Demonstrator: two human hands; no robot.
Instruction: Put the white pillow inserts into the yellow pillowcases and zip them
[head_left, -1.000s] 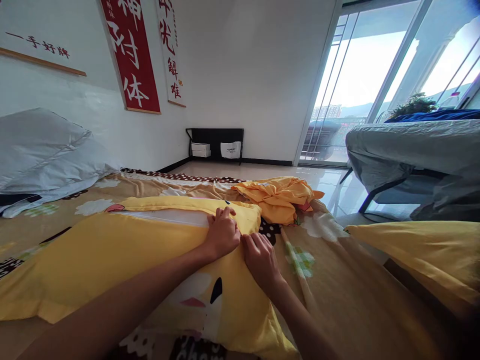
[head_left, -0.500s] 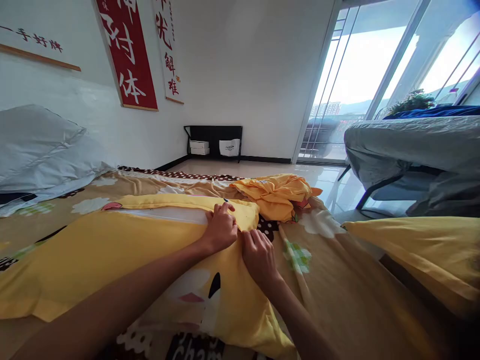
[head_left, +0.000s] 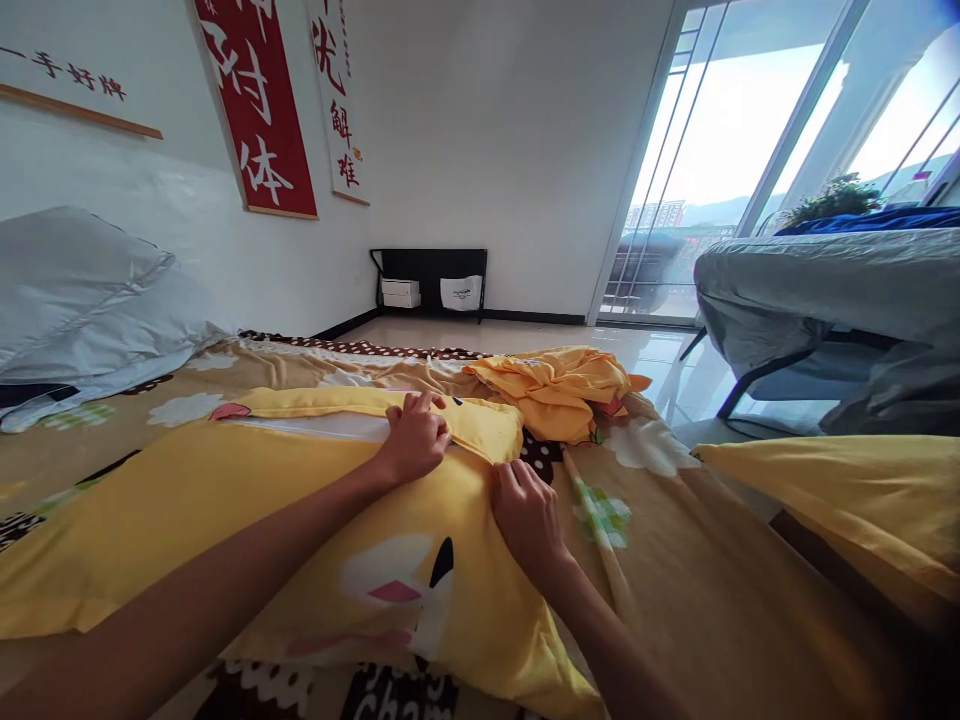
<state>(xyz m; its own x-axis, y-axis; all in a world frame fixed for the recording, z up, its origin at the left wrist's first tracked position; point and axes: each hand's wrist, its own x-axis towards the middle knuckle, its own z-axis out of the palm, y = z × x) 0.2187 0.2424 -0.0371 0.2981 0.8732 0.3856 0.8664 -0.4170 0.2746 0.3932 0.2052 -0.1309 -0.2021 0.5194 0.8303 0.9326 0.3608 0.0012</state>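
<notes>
A yellow pillowcase [head_left: 247, 500] with a printed cartoon face lies on the bed in front of me. A long slit runs along its far side, and a white filling [head_left: 330, 426] shows through it. My left hand [head_left: 417, 437] is closed on the edges of the slit at the right end of the white part; whether a zipper pull is between its fingers is hidden. At the right end of the seam, my right hand [head_left: 527, 508] pinches the pillowcase edge near its corner. Between both hands the edges lie together.
Crumpled orange-yellow cloth [head_left: 555, 388] lies beyond my right hand. Another yellow cloth item [head_left: 847, 490] is at the right edge. White pillows [head_left: 90, 290] rest at the left on the patterned bedsheet [head_left: 675, 580]. A plastic-covered table [head_left: 825, 285] stands by the window.
My left hand has slid left along the slit, away from my right hand, and less white filling shows. My right hand keeps its pinch near the corner. The view has shifted slightly.
</notes>
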